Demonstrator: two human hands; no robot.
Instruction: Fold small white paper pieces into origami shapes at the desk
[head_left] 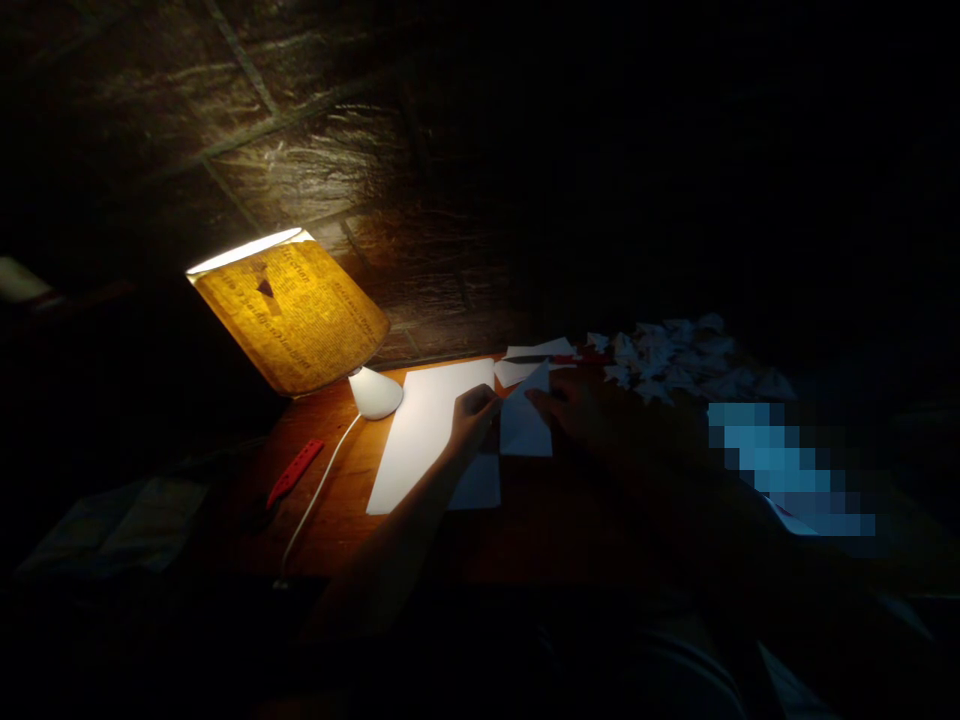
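Observation:
The room is dark, lit only by a lamp. A small folded white paper (523, 425) stands partly upright on the wooden table (352, 500). My left hand (472, 415) pinches its left edge with curled fingers. My right hand (574, 405), mostly in shadow, grips its upper right corner. A larger white sheet (420, 430) lies flat under and left of my left hand.
A tilted lamp with a yellow printed shade (296, 315) and white base (375, 392) stands at the left, its white cord (319, 495) trailing forward. A red strip-like tool (295, 472) lies near the cord. Several crumpled white paper pieces (675, 360) lie at the back right.

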